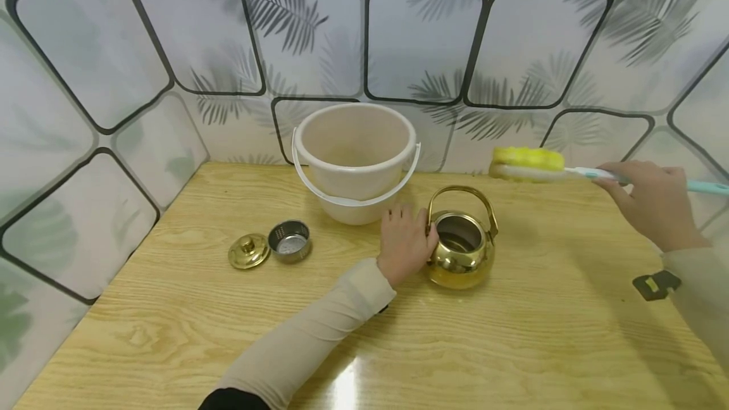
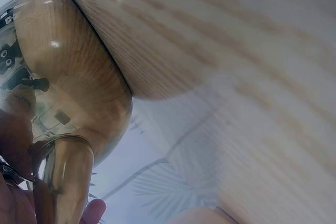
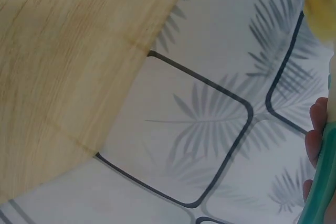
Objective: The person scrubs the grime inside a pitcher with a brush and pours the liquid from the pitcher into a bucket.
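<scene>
A gold teapot (image 1: 461, 264) stands without its lid on the wooden table, its arched handle upright over the opening. My left hand (image 1: 403, 242) is at the teapot's left side. In the left wrist view its fingers curl round the spout (image 2: 71, 177). Off to the right, my right hand (image 1: 652, 198) holds a long-handled brush up above the table. The brush has a yellow head (image 1: 526, 160) pointing left and a white and teal handle (image 1: 706, 187). In the right wrist view the fingers wrap the teal handle (image 3: 321, 177).
A white bucket (image 1: 355, 173) with its handle down stands by the patterned wall, just behind the left hand. Left of it lie a gold lid (image 1: 249, 251) and a small metal strainer (image 1: 289, 241) side by side. The wall (image 1: 424, 37) borders the table's back.
</scene>
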A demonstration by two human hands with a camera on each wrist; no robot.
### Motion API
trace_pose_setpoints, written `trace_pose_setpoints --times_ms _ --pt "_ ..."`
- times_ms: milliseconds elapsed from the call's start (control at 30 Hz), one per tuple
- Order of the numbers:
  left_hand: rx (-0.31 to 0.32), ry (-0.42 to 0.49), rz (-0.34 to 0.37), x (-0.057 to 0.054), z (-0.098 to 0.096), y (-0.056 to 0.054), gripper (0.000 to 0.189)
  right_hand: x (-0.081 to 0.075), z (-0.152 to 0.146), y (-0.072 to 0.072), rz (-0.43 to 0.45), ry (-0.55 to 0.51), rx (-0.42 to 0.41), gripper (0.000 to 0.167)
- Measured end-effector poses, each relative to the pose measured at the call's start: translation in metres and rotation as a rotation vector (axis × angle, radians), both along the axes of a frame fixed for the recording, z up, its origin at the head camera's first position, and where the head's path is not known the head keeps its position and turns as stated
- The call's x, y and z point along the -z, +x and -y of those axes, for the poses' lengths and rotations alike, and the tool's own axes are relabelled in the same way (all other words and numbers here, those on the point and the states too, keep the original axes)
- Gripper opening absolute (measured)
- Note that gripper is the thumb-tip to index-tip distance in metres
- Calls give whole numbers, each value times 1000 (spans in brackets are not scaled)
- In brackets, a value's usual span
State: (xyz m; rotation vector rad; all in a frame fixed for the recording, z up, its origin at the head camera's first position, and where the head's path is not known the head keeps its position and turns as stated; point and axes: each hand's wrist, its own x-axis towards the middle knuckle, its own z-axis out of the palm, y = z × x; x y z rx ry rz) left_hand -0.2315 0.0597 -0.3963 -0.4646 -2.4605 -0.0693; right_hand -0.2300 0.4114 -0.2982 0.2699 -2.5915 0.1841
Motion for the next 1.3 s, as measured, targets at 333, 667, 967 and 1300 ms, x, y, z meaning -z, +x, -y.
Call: trace_pose_setpoints --times_ms 333,667,967,1300 --pt "0 -5 12 -1 0 -2 29 13 -13 -18 67 -30 21 37" --pt "7 1 -3 0 0 -2 27 26 -23 -30 120 -46 32 38" --pt "0 2 6 0 0 -1 27 40 -32 -38 173 -62 53 41" --pt "3 0 37 1 0 0 27 55 -40 -42 258 -49 81 45"
